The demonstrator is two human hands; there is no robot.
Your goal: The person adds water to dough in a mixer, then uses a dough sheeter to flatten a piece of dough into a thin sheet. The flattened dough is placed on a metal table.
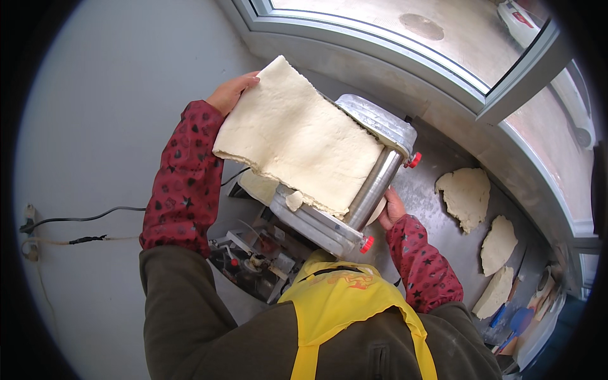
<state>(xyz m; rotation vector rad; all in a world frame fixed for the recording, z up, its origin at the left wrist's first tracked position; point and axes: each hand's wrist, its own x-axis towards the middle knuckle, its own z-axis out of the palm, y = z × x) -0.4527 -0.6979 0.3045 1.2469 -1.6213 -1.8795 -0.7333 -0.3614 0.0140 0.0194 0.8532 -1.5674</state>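
A thick folded sheet of dough (pixel 299 137) slopes across the top of a metal dough sheeter and reaches its steel roller (pixel 378 185). At the sheet's upper left corner, my left hand (pixel 236 91) grips the edge, thumb on top. My right hand (pixel 393 209) is low on the far side of the roller, against a pale dough edge (pixel 377 212) that shows beneath it. Some of its fingers are hidden, so its grip is unclear. A small dough scrap (pixel 294 201) rests on the sheeter's near side housing (pixel 313 223). Red knobs (pixel 366 244) stick out from both housings.
On the metal table (pixel 418 190) to the right lie flat dough pieces (pixel 465 197) and a dough block (pixel 494 292). Blue-handled tools (pixel 520 323) sit at the lower right. Machine parts (pixel 256 256) are below the sheeter. A cable (pixel 90 217) runs along the left wall; a window frame (pixel 380 52) borders the back.
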